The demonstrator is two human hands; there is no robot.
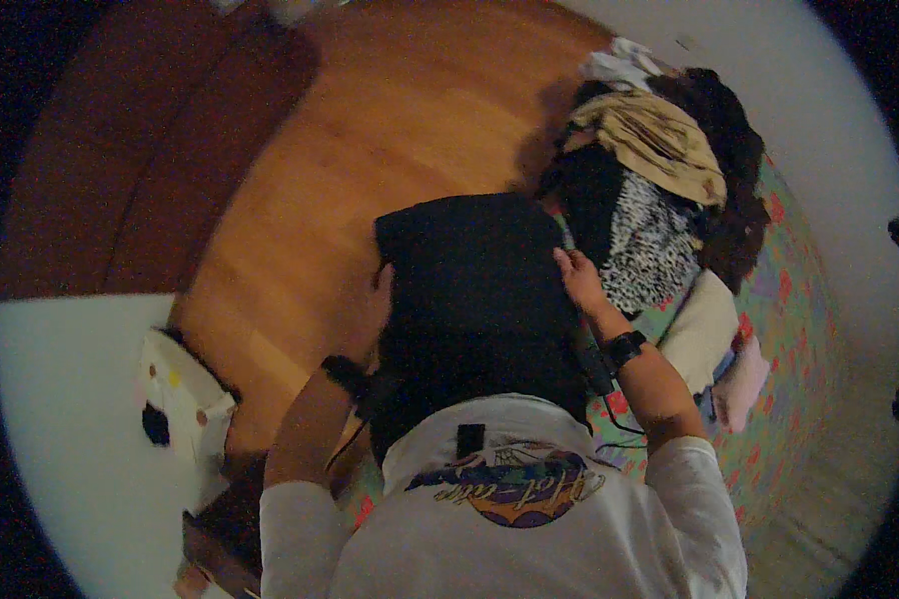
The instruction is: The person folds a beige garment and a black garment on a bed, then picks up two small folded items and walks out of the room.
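A black cloth, likely a garment (479, 284), lies spread over my lap and reaches out in front of me. My left hand (380, 307) is at its left edge, dim and blurred, with the fingers partly hidden. At the right edge, my right hand (580, 277) has its thumb and fingers closed on the cloth. Dark straps or bands sit on both wrists, and a dark device with a cable (598, 371) hangs beside the right forearm.
A heap of clothes, with a tan garment (652, 142) and a black-and-white speckled one (648, 247), lies at the right. Near it are a rolled cream cloth (700, 329) and a pink cloth (743, 382) on a floral cover (779, 419). A white box-like object (187, 389) stands left, by the wooden floor (285, 224).
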